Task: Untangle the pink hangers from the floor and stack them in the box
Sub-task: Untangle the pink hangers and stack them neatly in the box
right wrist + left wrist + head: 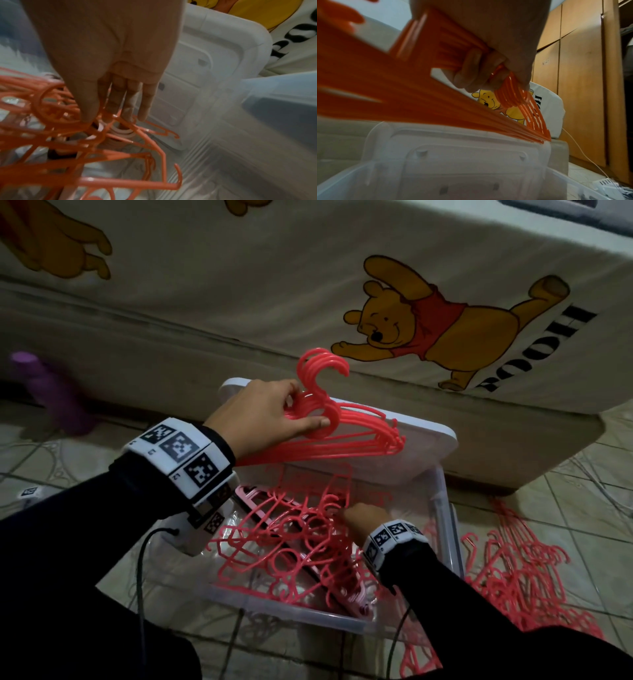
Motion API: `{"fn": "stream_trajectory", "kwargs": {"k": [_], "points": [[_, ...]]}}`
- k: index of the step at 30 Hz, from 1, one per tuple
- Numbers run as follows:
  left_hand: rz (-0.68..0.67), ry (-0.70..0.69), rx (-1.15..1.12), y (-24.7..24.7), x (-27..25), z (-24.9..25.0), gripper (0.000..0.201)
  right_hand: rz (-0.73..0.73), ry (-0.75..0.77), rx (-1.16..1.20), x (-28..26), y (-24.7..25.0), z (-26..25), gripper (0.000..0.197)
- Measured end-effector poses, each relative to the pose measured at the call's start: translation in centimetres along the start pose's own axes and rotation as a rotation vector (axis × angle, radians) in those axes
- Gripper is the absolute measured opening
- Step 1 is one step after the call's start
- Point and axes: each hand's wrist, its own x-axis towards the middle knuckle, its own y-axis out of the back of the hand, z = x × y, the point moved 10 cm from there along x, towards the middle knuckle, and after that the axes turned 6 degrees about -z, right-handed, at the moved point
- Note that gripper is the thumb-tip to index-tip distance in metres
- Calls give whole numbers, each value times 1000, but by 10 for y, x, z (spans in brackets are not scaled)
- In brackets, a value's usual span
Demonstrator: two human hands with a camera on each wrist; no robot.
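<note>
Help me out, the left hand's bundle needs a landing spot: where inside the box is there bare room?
Bare floor shows along the box far-right side, between the loose hangers and the right wall, below the propped lid. The middle and left are crowded with tangle, where the right hand reaches. The left hand holds the bundle above.

The head view is looking dim, with dark corners and the floor point(582, 508) sinking into shadow; straight edges are bowing toward the frame's borders. A purple object point(51, 392) at the left is smearing with motion blur. In the left wrist view the hangers point(376, 83) close to the lens are blurring into an orange mass, while the cupboards point(580, 81) behind are staying sharp. The right wrist view is looking soft throughout, the box point(257, 135) wall streaking.
</note>
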Motion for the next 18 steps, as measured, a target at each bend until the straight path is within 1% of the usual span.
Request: {"fn": "stream_trajectory", "kwargs": {"k": [2, 4, 6, 8, 11, 14, 16, 18], "points": [[-2, 19, -23, 1, 0, -1, 60, -2, -13, -10, -5, 8, 0, 31], [1, 34, -21, 3, 0, -1, 53, 5, -30, -5, -11, 21, 3, 30], [-1, 45, -6, 4, 1, -2, 50, 37, -8, -1, -21, 37, 0, 30], [-3, 46, 48, 4, 1, -3, 52, 72, 38, -16, -33, 53, -10, 29], [27, 36, 143, 9, 0, 0, 53, 135, 114, -94, -55, 74, -32, 24], [40, 43, 169, 13, 0, 0, 64, 254, 227, -200, -81, 96, -58, 21], [45, 37, 171, 14, 0, 1, 68, 305, 259, -245, -96, 104, -69, 22], [45, 35, 174, 15, 0, 1, 71, 316, 258, -277, -104, 104, -76, 23]]}}
